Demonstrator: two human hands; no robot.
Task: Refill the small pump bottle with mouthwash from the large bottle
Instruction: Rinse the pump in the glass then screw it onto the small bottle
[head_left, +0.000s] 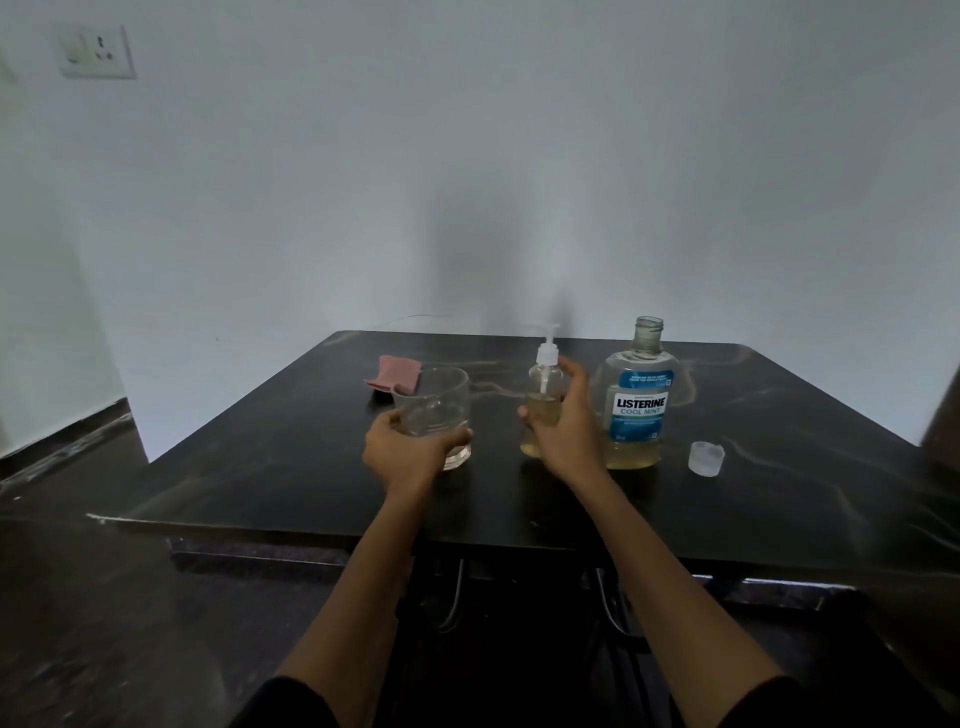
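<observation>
The small clear pump bottle (543, 384) stands upright on the dark table (779, 467), its white pump head on, with pale yellow liquid in its lower half. My right hand (566, 423) grips its body from the right. Just right of it stands the large Listerine bottle (636, 400), uncapped, with yellowish liquid low inside. Its clear cap (706, 458) lies on the table further right. My left hand (410, 447) grips a clear drinking glass (436, 410) that stands left of the pump bottle.
A folded pink cloth (395, 376) lies behind the glass. The table's front edge runs just beyond my forearms. A white wall with a socket (98, 52) stands behind, and a dark object (943, 415) edges in at the right.
</observation>
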